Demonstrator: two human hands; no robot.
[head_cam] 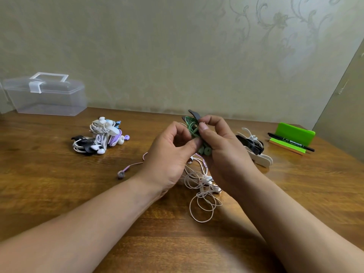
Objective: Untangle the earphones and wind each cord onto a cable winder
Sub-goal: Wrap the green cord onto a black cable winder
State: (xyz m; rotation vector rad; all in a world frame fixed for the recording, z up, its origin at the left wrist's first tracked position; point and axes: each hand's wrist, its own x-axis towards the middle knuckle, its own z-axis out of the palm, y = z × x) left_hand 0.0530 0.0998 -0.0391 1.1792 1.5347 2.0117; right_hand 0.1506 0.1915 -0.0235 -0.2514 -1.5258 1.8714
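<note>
A wooden bench (pixel 59 194) against patterned wallpaper carries my work. I hold the dark cable winder (pixel 194 114) between both hands, raised above the bench, I judge so that the green cord (pixel 192 128) wraps without snagging the white and pink tangle (pixel 202 188) lying beneath. My left hand (pixel 169 154) pinches the winder's lower end, thumb across. My right hand (pixel 222 154) pinches the cord near the top, fingers curled, with the green earbuds (pixel 204 150) hanging at its palm. Wound bundles (pixel 100 134) sit to the left and spare winders (pixel 256 152) to the right, probably to keep them apart.

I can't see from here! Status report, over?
Left grip pinches green cord, right grip holds dark winder. White tangle lies below. Nothing blocking.
</note>
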